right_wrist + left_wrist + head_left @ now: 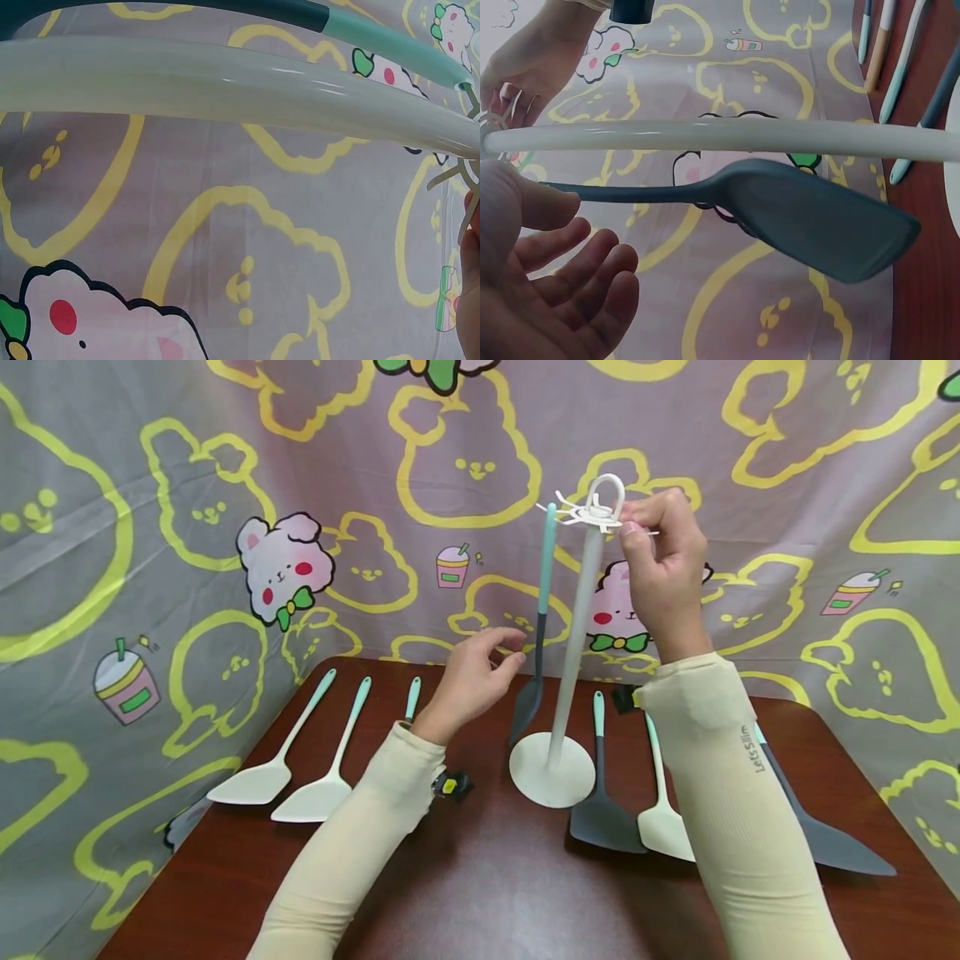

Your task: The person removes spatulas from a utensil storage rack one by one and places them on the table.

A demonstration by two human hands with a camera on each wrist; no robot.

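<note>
A white utensil stand [576, 635] rises from its round base, with a ring of hooks and a loop on top. My right hand [667, 568] pinches one of those hooks between thumb and fingers. From a hook on the left side hangs a dark grey spatula [529, 697] with a mint handle. Just left of it is my left hand [474, 675], its fingers loosely bent and holding nothing. In the left wrist view that hand [562, 285] lies beside the spatula's shaft. Only part of the right hand [471, 277] shows in the right wrist view.
White spatulas [258, 782] with mint handles lie on the left of the brown table [480, 893]; my left arm partly covers that side. Right of the base lie a grey turner [606, 821], a white one [666, 833] and another grey one [843, 847]. Patterned cloth hangs behind.
</note>
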